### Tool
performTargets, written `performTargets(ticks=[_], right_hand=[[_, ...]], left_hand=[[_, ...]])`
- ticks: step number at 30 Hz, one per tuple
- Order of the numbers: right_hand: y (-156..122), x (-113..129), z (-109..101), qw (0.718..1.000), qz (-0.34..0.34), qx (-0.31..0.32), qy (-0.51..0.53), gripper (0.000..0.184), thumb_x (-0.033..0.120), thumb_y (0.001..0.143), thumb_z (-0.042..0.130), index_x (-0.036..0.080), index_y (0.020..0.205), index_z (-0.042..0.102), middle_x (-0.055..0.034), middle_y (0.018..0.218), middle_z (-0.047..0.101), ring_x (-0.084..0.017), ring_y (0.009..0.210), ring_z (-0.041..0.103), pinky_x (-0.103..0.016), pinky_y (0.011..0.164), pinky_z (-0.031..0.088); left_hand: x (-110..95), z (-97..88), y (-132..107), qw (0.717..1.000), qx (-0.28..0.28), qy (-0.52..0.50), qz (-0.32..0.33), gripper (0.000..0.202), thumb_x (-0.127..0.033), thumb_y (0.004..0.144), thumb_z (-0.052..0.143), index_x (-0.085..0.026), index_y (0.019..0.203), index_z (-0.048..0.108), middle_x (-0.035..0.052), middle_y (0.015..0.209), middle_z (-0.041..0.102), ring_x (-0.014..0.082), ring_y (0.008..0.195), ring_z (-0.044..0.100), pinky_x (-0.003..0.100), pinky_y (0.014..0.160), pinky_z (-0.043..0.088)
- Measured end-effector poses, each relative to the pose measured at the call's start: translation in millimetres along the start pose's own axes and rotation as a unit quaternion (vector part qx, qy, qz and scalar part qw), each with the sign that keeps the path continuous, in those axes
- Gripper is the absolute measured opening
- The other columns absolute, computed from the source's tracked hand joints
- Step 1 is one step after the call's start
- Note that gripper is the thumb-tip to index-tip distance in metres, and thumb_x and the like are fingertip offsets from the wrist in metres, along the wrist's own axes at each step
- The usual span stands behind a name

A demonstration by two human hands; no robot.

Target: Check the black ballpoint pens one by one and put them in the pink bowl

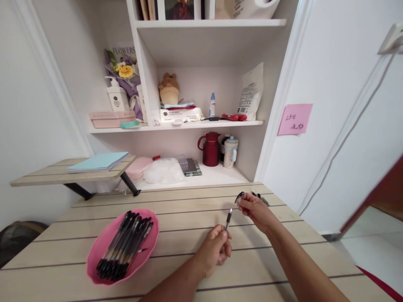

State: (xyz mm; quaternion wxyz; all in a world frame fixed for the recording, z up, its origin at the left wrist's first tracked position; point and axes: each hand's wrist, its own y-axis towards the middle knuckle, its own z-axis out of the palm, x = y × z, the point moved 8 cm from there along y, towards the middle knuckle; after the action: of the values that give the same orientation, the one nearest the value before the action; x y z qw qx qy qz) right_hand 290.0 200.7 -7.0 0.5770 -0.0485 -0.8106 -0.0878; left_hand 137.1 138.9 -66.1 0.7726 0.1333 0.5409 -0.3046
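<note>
Held in my left hand [215, 248] is an uncapped gel pen [228, 219], its metal tip pointing up and its lower part hidden by the fingers. My right hand [255, 209] pinches a black pen cap [239, 196] with a clip, a short way up and right of the pen tip, apart from it. Behind the right hand, several small dark pieces that look like more caps [264, 200] lie on the table, partly hidden. To the left, a pink scalloped tray [150, 247] holds a bundle of black capped pens [125, 245].
The slatted wooden table [179, 235] meets a white shelf unit at the back. A small raised stand [40, 174] with blue paper [100, 161] is at back left. On the low shelf are a red jug [210, 149], a pale cup [231, 153] and a plastic bag [163, 170].
</note>
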Motion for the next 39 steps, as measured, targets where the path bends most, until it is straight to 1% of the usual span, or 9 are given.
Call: performTargets(ticks=[1,3,5,10,15,21,26,32,39], right_hand=[[-6,8,3,0.995,-0.012,0.011,0.094,0.021,0.039,0.068,0.06,0.02,0.073,0.054,0.0004,0.061,0.054,-0.011,0.053,0.049,-0.025,0.049,0.035],[-15,21,5,0.97,-0.028,0.018,0.241,0.027,0.037,0.063,0.067,0.019,0.079,0.055,0.0011,0.064,0.052,-0.01,0.055,0.048,-0.024,0.048,0.033],[-21,28,7,0.958,-0.032,0.013,0.284,0.031,0.035,0.062,0.069,0.019,0.086,0.057,0.0017,0.065,0.051,-0.01,0.055,0.047,-0.023,0.047,0.031],[-24,28,10,0.964,-0.035,0.017,0.264,0.033,0.034,0.062,0.069,0.018,0.089,0.059,0.0019,0.063,0.05,-0.01,0.054,0.044,-0.024,0.047,0.029],[-29,24,20,0.962,-0.021,0.077,0.259,0.028,0.035,0.065,0.066,0.019,0.087,0.06,0.0018,0.063,0.053,-0.01,0.055,0.045,-0.024,0.048,0.029],[-32,19,35,0.966,-0.005,0.132,0.221,0.026,0.038,0.064,0.067,0.017,0.077,0.059,0.0047,0.053,0.047,-0.007,0.045,0.038,-0.022,0.043,0.023],[-34,19,38,0.963,-0.016,0.135,0.231,0.028,0.035,0.066,0.065,0.019,0.087,0.056,0.006,0.056,0.046,-0.006,0.045,0.039,-0.021,0.042,0.024],[-38,21,47,0.963,-0.018,0.164,0.215,0.023,0.034,0.066,0.063,0.018,0.081,0.055,0.0055,0.055,0.047,-0.007,0.046,0.041,-0.021,0.043,0.025],[-39,21,53,0.959,-0.009,0.169,0.229,0.025,0.034,0.066,0.064,0.017,0.081,0.055,0.0055,0.053,0.048,-0.007,0.047,0.042,-0.021,0.045,0.027]], left_hand=[[0,0.4,0,1.0,0.001,0.003,0.0,0.029,-0.047,0.078,0.047,-0.019,0.081,0.041,-0.0078,0.047,0.044,0.0011,0.031,0.019,0.018,0.035,0.004],[0,0.7,0,1.0,0.001,0.008,0.0,0.029,-0.047,0.078,0.047,-0.019,0.081,0.041,-0.0076,0.047,0.044,0.0013,0.031,0.018,0.018,0.035,0.003],[0,0.7,0,1.0,0.002,0.01,0.0,0.031,-0.049,0.078,0.046,-0.019,0.081,0.041,-0.0077,0.047,0.044,0.001,0.031,0.018,0.018,0.036,0.003],[1,0.0,1,1.0,0.003,0.014,0.006,0.034,-0.051,0.076,0.047,-0.019,0.082,0.041,-0.0082,0.047,0.043,0.0003,0.03,0.018,0.017,0.036,0.004],[0,1.8,0,1.0,0.01,0.012,0.005,0.035,-0.052,0.075,0.049,-0.018,0.082,0.042,-0.0084,0.047,0.044,-0.0005,0.03,0.017,0.018,0.037,0.003],[-2,2.7,-1,1.0,0.005,0.011,0.002,0.035,-0.052,0.075,0.049,-0.018,0.081,0.042,-0.0079,0.047,0.044,0.0001,0.031,0.019,0.018,0.037,0.004],[-1,1.4,-1,1.0,-0.003,0.016,-0.006,0.034,-0.051,0.075,0.049,-0.018,0.081,0.043,-0.0077,0.047,0.045,-0.0001,0.03,0.018,0.018,0.036,0.005],[-2,0.0,-1,1.0,-0.011,0.017,-0.008,0.029,-0.047,0.076,0.048,-0.018,0.083,0.043,-0.0077,0.047,0.045,0.0005,0.03,0.019,0.017,0.035,0.006],[-1,0.0,0,1.0,-0.006,-0.006,-0.002,0.029,-0.046,0.076,0.05,-0.019,0.083,0.042,-0.0088,0.046,0.044,-0.0001,0.029,0.016,0.017,0.035,0.004]])
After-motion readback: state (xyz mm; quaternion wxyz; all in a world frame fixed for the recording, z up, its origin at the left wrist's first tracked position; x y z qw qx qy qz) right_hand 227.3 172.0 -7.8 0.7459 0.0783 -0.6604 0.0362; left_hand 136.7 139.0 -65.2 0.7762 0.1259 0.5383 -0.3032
